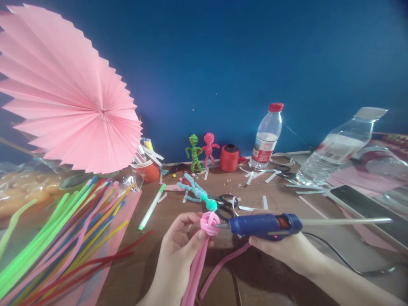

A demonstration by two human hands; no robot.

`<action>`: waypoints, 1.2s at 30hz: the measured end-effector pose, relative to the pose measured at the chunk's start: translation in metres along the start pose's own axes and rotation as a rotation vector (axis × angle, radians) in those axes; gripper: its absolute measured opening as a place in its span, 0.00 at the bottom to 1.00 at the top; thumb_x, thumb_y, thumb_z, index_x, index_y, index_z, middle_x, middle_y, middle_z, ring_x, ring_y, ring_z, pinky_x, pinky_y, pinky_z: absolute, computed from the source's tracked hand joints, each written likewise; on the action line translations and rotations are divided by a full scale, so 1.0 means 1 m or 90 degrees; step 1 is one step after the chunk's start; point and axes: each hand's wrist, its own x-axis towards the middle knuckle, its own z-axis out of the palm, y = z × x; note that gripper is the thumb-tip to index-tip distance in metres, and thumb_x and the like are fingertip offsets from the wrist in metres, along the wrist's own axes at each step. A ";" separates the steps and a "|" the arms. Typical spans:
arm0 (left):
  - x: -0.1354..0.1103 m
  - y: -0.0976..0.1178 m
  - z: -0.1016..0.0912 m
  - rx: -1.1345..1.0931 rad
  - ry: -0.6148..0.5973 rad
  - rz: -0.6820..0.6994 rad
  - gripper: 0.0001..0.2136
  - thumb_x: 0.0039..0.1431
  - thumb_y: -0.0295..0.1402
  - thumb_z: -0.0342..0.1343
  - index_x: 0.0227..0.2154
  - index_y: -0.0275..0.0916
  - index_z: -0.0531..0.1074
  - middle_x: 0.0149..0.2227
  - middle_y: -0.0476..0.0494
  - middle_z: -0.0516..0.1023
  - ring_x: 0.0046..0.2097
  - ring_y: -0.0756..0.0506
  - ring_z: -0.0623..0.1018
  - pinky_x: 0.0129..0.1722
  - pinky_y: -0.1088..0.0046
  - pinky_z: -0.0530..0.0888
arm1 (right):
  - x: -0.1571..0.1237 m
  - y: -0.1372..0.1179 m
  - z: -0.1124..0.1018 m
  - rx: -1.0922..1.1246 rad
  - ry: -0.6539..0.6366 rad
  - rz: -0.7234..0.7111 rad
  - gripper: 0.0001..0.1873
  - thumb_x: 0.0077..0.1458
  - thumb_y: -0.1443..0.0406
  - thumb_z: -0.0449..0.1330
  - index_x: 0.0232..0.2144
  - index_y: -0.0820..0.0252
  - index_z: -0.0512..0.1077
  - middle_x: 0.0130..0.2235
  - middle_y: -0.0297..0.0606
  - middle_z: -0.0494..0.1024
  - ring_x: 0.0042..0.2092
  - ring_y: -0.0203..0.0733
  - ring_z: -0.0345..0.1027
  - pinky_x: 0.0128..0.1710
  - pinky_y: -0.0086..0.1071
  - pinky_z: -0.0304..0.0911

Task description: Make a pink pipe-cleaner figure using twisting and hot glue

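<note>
Between the thumb and fingers of my left hand (181,242) is a ball of coiled pink pipe cleaner (209,223), with long pink strands trailing down below it. My right hand (280,248) grips a blue hot glue gun (264,226). Its nozzle points left and meets the ball's right side; whether it touches is hard to tell. A clear glue stick (347,221) sticks out of the gun's rear. Just beyond the ball lies a turquoise and blue pipe-cleaner figure (202,197). Black scissors (228,204) lie behind the gun, partly hidden.
Many coloured pipe cleaners (63,246) cover the left side. Green (194,153) and pink (209,148) figures stand at the wall beside a red container (229,157). Two water bottles (264,140) and a phone (366,212) are right. A pink paper fan (79,102) looms upper left.
</note>
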 end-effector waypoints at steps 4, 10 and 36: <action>0.001 -0.001 -0.004 0.003 -0.024 -0.003 0.06 0.48 0.26 0.62 0.29 0.37 0.70 0.35 0.47 0.77 0.30 0.51 0.76 0.29 0.77 0.75 | 0.000 0.001 0.000 -0.004 0.005 0.008 0.16 0.37 0.62 0.63 0.32 0.60 0.72 0.30 0.39 0.81 0.33 0.46 0.75 0.34 0.34 0.72; 0.001 0.000 -0.003 0.004 -0.020 -0.006 0.07 0.48 0.26 0.62 0.29 0.37 0.70 0.34 0.47 0.77 0.30 0.51 0.77 0.29 0.78 0.74 | 0.001 0.001 0.000 0.000 -0.018 -0.001 0.13 0.38 0.62 0.61 0.31 0.60 0.72 0.30 0.39 0.81 0.33 0.46 0.75 0.34 0.34 0.72; 0.000 0.002 0.000 -0.003 0.009 -0.005 0.08 0.46 0.27 0.63 0.28 0.37 0.70 0.34 0.45 0.78 0.28 0.50 0.77 0.28 0.75 0.75 | 0.002 0.005 0.000 -0.035 0.005 -0.005 0.11 0.38 0.62 0.62 0.29 0.59 0.72 0.27 0.36 0.80 0.30 0.44 0.75 0.31 0.33 0.71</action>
